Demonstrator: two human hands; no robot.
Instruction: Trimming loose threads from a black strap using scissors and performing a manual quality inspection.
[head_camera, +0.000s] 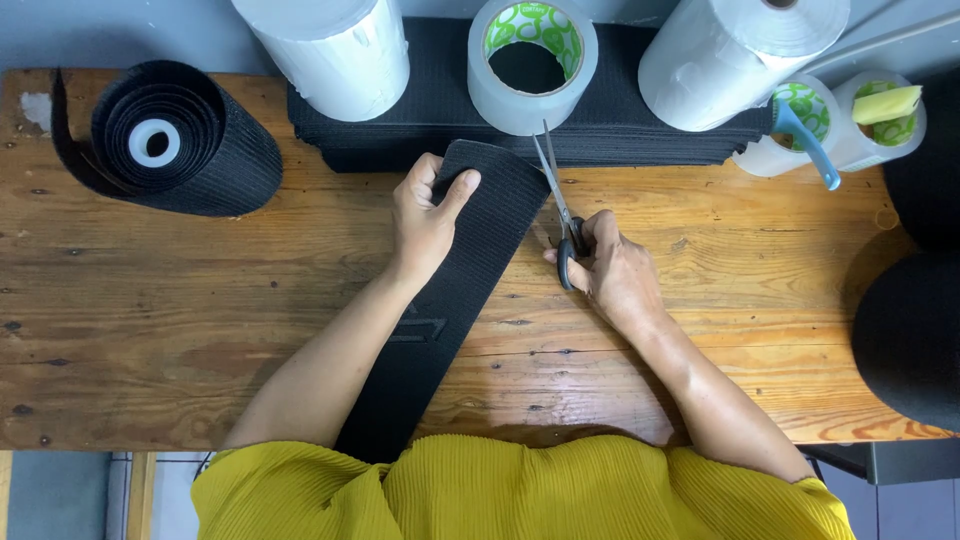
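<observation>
Two bare hands work a long black ribbed elastic strip (455, 290) lying across a worn wooden table (180, 320). Left hand (425, 215) pinches the strip's far end between thumb and fingers; right hand (610, 270) grips steel scissors (558, 200), blades slightly parted beside the strip's edge, below a clear tape roll (530, 65).

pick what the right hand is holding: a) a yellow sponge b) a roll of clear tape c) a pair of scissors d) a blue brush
c, the right hand has its fingers through the dark handles of the scissors, blades pointing up beside the black ribbed strip that the left hand pins down.
</observation>
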